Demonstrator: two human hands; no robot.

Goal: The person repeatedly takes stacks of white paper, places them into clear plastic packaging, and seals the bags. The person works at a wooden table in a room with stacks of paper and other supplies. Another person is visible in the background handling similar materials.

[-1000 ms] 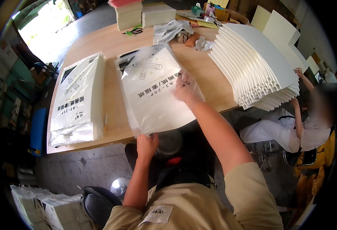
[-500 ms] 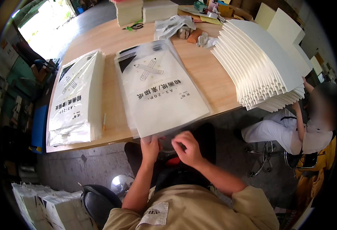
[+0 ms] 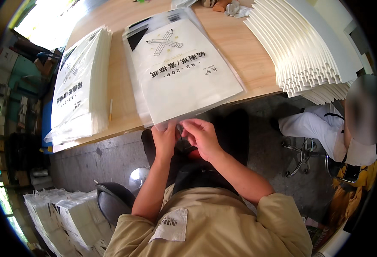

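Wearing a tan shirt (image 3: 222, 214), plain-coloured and loose, creasing softly across the front. Ending in wide short sleeves (image 3: 287, 222) near the elbows, leaving the forearms (image 3: 240, 177) bare. Hanging roomily around the upper arms, folding along the sides. Bearing a pale, squarish patch (image 3: 178, 218) on the left side of the chest, slightly uneven along the edges and carrying dark, blocky print. Showing black clothing (image 3: 205, 177) below the shirt, continuing dark over both legs (image 3: 235, 132) and bearing a tiny pale spot (image 3: 204, 170) near the waist. Leaving the left hand (image 3: 165, 139) and the right hand (image 3: 203, 139) bare too.
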